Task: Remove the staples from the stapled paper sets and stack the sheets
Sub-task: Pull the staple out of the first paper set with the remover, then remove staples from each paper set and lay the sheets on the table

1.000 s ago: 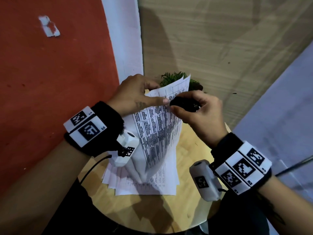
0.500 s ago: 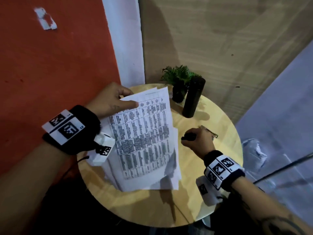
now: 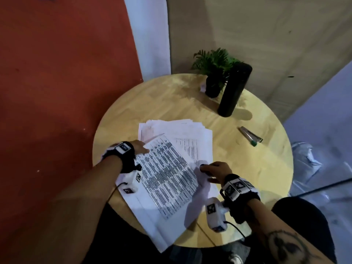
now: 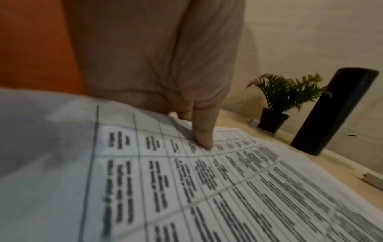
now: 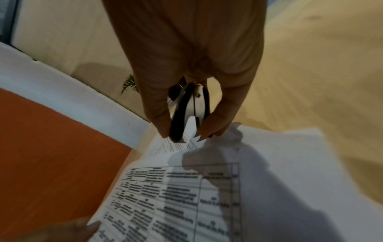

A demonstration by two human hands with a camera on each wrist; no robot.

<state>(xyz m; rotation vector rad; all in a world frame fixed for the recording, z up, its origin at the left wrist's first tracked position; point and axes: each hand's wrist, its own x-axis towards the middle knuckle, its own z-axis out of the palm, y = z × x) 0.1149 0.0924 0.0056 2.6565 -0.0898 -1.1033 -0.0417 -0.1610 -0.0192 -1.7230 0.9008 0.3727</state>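
A printed paper set (image 3: 167, 174) lies slanted on a pile of white sheets (image 3: 182, 130) on the round wooden table (image 3: 247, 168). My left hand (image 3: 144, 148) pinches the set's upper left edge. In the left wrist view the thumb (image 4: 204, 137) presses on the printed sheet (image 4: 228, 188) and the fingers go under it. My right hand (image 3: 206, 169) grips a black staple remover (image 3: 204, 166) at the set's right edge. In the right wrist view the staple remover (image 5: 188, 113) sits between thumb and finger, its claws just above a crumpled paper corner (image 5: 223, 140).
A small potted plant (image 3: 213, 86) and a tall black cylinder (image 3: 234, 90) stand at the table's far side. A slim metal tool with a green end (image 3: 249, 137) lies on the right. A red wall (image 3: 57, 92) is close on the left.
The paper set came down from in front of me onto the pile. My right hand, with the staple remover, left the sheet's top corner, dropped to the table, then moved to the set's right edge.
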